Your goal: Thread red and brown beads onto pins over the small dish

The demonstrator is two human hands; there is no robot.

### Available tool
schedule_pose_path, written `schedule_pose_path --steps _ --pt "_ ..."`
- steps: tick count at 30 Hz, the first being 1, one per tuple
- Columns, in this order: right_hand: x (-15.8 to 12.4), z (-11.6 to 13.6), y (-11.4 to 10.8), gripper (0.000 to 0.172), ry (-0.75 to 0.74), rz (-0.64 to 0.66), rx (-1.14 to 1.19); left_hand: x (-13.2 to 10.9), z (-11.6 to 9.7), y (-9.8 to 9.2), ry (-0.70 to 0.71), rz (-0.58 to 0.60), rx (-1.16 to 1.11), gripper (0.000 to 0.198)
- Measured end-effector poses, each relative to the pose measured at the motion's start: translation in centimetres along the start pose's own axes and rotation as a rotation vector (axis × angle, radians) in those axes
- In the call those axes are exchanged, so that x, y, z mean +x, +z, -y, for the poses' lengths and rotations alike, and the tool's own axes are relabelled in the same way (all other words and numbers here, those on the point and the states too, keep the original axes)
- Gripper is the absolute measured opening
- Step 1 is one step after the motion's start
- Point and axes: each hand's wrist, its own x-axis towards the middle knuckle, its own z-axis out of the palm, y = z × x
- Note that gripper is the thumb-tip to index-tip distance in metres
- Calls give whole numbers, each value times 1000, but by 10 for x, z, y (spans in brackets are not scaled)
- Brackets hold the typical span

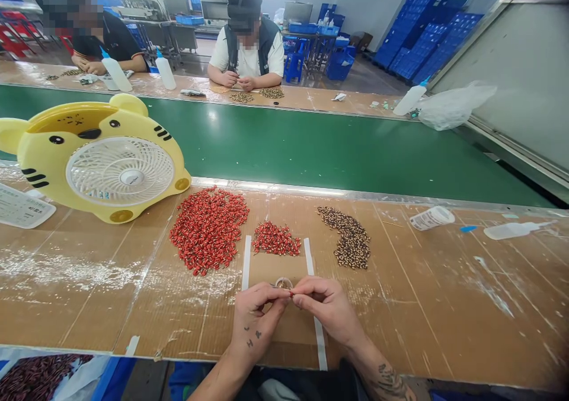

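Left hand point(258, 312), right hand point(331, 309), both pinching red piece point(291, 294) between tape strips point(246, 263), inboard of table edge point(89, 352), cardboard point(422, 330) extending rightward

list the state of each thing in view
left hand: pinching red piece
right hand: pinching it too
red piece: held
large red pile: loosely heaped
small red pile: loosely heaped
dark pile: spread in a curve
yellow fan: running or not unclear
near squeeze bottle: lying down
white tub: on its side
plastic bag: crumpled

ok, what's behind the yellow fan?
Behind the yellow fan: green surface, then a far table with white bottles. Whatever the fan's body covers can't be seen.
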Motion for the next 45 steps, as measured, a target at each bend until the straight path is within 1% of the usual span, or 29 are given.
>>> schedule_pose_path --steps 7,11,15,18,21,23,25,27,28,29,31,32,35,38,40,42,45 --pt "1 -4 2 16 -12 -17 33 -1 0 -1 11 -3 26 16" --pt "1 0 1 13 -7 3 -31 3 -3 1 25 21 13 17" --pt "1 3 -2 13 -9 -4 -107 5 -3 1 -35 36 -9 15" --pt "2 1 -8 16 -13 -53 -132 9 2 -8 -64 21 13 13" --pt "3 -2 -17 17 -26 -111 -169 21 5 -21 -32 -7 119 13" --pt "3 -3 -21 17 -25 -127 -192 36 4 -26 31 -1 227 16" --pt "4 -4 -22 17 -27 -118 -210 54 2 -25 96 24 331 19" --pt "5 -5 -21 17 -39 -104 -234 72 1 -20 138 42 386 20" --pt "5 -5 -21 17 -47 -98 -250 79 2 -16 149 46 400 20" --pt "5 -5 -20 17 -55 -89 -269 85 4 -14 153 25 411 20" --pt "4 -5 -20 16 -67 -62 -305 92 9 -15 148 -24 428 20" --pt "4 -5 -21 16 -72 -45 -318 92 12 -19 144 -49 439 20" --pt "2 -6 -25 16 -74 -21 -325 85 20 -43 150 -60 557 19" --pt "5 -7 -27 17 -50 -21 -320 76 23 -71 160 3 824 19" --pt "13 -5 -25 16 -35 -8 -338 72 24 -82 153 85 997 20" --pt "23 -1 -21 16 -19 19 -370 72 25 -86 141 182 1094 22" --pt "37 4 -12 16 -23 91 -417 74 28 -83 113 278 1106 26"
